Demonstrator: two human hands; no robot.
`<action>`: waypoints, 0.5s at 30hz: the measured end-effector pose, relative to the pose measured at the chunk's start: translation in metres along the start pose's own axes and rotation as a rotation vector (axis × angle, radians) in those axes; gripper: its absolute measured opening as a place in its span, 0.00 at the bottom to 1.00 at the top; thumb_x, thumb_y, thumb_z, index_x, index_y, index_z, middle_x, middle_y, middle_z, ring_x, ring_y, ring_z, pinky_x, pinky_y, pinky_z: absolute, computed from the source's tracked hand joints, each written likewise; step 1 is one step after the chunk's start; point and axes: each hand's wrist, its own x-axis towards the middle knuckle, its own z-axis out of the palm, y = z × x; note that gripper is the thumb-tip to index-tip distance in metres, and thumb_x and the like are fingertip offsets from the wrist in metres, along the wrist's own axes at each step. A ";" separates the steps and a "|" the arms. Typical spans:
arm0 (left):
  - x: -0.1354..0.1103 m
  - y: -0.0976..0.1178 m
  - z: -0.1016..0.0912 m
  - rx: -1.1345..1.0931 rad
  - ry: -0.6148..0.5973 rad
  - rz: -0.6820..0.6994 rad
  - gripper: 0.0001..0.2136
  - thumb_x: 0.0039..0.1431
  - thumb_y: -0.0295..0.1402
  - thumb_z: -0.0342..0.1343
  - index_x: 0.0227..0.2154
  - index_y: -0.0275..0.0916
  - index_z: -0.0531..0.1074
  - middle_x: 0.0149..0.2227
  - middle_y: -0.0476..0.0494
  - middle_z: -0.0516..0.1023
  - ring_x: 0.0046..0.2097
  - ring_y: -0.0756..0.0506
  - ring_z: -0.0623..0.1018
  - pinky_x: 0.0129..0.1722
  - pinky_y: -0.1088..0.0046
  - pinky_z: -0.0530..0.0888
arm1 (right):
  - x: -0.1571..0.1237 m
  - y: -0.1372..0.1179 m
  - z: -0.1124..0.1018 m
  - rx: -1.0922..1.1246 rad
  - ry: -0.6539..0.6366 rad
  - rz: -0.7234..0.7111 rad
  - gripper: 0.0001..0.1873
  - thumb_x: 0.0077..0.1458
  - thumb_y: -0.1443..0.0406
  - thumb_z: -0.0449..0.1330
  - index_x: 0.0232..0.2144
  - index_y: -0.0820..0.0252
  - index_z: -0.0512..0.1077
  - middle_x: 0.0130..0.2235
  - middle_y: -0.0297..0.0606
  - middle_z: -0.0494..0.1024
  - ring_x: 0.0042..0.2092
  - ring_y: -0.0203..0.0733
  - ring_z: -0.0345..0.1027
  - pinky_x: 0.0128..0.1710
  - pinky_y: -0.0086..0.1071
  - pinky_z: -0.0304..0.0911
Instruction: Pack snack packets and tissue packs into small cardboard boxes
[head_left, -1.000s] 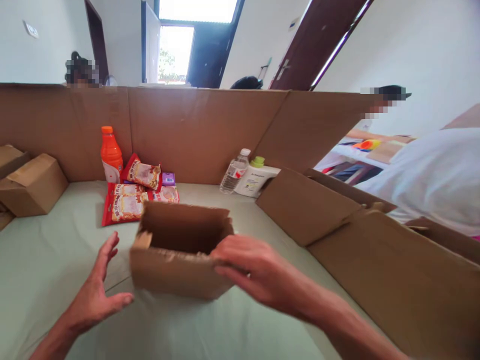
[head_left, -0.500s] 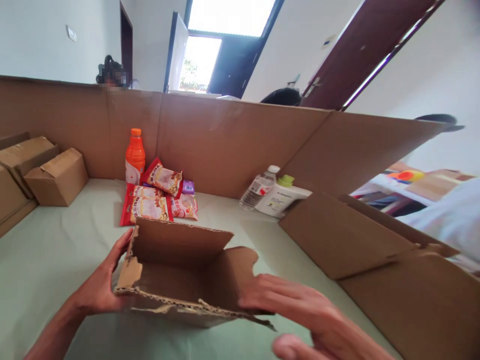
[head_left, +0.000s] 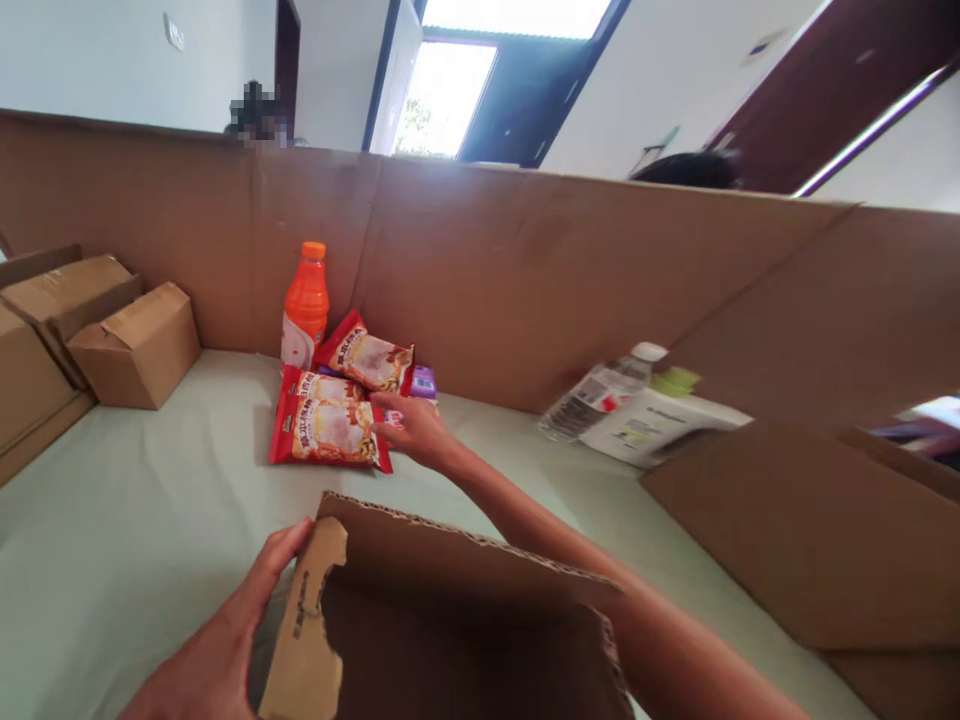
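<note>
An open cardboard box (head_left: 480, 560) with torn edges stands at the front, its opening facing up towards me. My left hand (head_left: 225, 630) grips the left side of this box, fingers partly hidden behind it. Beyond the box, my right hand (head_left: 416, 428) is stretched over its far side to the red-and-white snack packets (head_left: 334, 435). Its thumb and fingers are apart at the right edge of the front packet. Another red snack packet (head_left: 373, 360) leans behind, near a purple package (head_left: 424, 381). A pink packet is mostly covered by my right hand.
An orange bottle (head_left: 306, 305) stands behind the packets. To the right, a clear plastic bottle (head_left: 600, 395) and a white bottle with green cap (head_left: 656, 430) lean by a cardboard flap (head_left: 817, 520). Small cardboard boxes (head_left: 139, 345) sit left. A cardboard wall (head_left: 510, 260) closes the back; a person's head shows beyond.
My right hand has left the box's right side and reached forward to the snack packets. The box and my left hand now appear lower and nearer, and the view has shifted.
</note>
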 end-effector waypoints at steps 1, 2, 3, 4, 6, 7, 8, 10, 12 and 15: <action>0.000 -0.001 0.000 -0.016 -0.003 -0.008 0.61 0.37 0.60 0.70 0.71 0.53 0.42 0.75 0.41 0.37 0.72 0.22 0.39 0.68 0.38 0.41 | 0.019 -0.004 0.012 -0.016 -0.025 -0.012 0.24 0.53 0.67 0.61 0.54 0.62 0.73 0.56 0.49 0.77 0.56 0.50 0.72 0.54 0.41 0.66; -0.001 -0.002 0.000 -0.029 -0.003 -0.017 0.61 0.37 0.61 0.69 0.71 0.53 0.42 0.75 0.41 0.37 0.72 0.21 0.39 0.68 0.37 0.41 | 0.034 -0.009 0.022 -0.040 -0.053 -0.023 0.27 0.51 0.67 0.64 0.55 0.63 0.72 0.58 0.50 0.76 0.57 0.52 0.70 0.56 0.42 0.64; -0.002 -0.002 0.000 -0.040 0.001 -0.021 0.62 0.36 0.62 0.69 0.71 0.53 0.42 0.75 0.41 0.36 0.72 0.21 0.38 0.68 0.38 0.42 | 0.046 -0.013 0.030 -0.069 -0.080 -0.030 0.28 0.49 0.67 0.66 0.55 0.63 0.72 0.57 0.51 0.76 0.58 0.54 0.70 0.56 0.42 0.62; -0.003 -0.002 -0.001 -0.048 0.005 -0.024 0.62 0.36 0.63 0.69 0.71 0.53 0.42 0.75 0.41 0.36 0.72 0.21 0.38 0.68 0.38 0.42 | 0.054 -0.016 0.036 -0.098 -0.105 -0.033 0.27 0.48 0.67 0.67 0.52 0.63 0.73 0.55 0.52 0.77 0.57 0.55 0.70 0.55 0.43 0.61; -0.004 -0.002 -0.001 -0.046 0.017 -0.029 0.62 0.35 0.64 0.68 0.71 0.53 0.42 0.75 0.41 0.37 0.72 0.21 0.39 0.69 0.38 0.42 | 0.059 -0.022 0.041 -0.148 -0.142 -0.033 0.20 0.47 0.67 0.68 0.44 0.63 0.77 0.47 0.51 0.81 0.51 0.56 0.73 0.51 0.41 0.62; -0.005 -0.002 -0.001 -0.039 0.017 -0.030 0.62 0.35 0.64 0.68 0.71 0.53 0.43 0.75 0.40 0.38 0.72 0.21 0.40 0.69 0.38 0.43 | 0.056 -0.023 0.040 -0.164 -0.158 -0.034 0.14 0.46 0.66 0.68 0.39 0.62 0.77 0.42 0.48 0.82 0.47 0.54 0.74 0.47 0.38 0.62; -0.005 -0.001 -0.001 -0.029 0.016 -0.027 0.62 0.36 0.63 0.68 0.71 0.52 0.43 0.75 0.40 0.39 0.72 0.21 0.41 0.69 0.39 0.43 | 0.051 -0.024 0.036 -0.175 -0.168 -0.037 0.09 0.46 0.66 0.68 0.34 0.61 0.77 0.38 0.45 0.82 0.43 0.51 0.75 0.43 0.35 0.62; -0.004 0.002 0.000 0.004 0.018 -0.005 0.60 0.38 0.62 0.68 0.71 0.51 0.44 0.74 0.39 0.41 0.72 0.22 0.43 0.69 0.40 0.45 | 0.032 -0.025 0.020 -0.182 -0.155 -0.033 0.05 0.47 0.66 0.67 0.27 0.59 0.74 0.32 0.39 0.80 0.36 0.44 0.73 0.36 0.31 0.59; -0.002 0.007 0.000 0.051 0.022 0.032 0.58 0.41 0.61 0.68 0.71 0.48 0.44 0.74 0.37 0.43 0.72 0.23 0.45 0.70 0.41 0.45 | 0.006 -0.027 -0.006 -0.184 -0.092 -0.001 0.03 0.52 0.66 0.63 0.28 0.59 0.72 0.32 0.37 0.79 0.34 0.40 0.70 0.33 0.30 0.57; 0.001 0.012 0.000 0.126 0.025 0.064 0.57 0.44 0.58 0.67 0.71 0.44 0.43 0.73 0.34 0.44 0.72 0.24 0.47 0.70 0.43 0.45 | -0.041 -0.037 -0.060 -0.106 0.226 0.067 0.06 0.59 0.64 0.56 0.29 0.58 0.68 0.30 0.35 0.73 0.31 0.37 0.64 0.31 0.30 0.56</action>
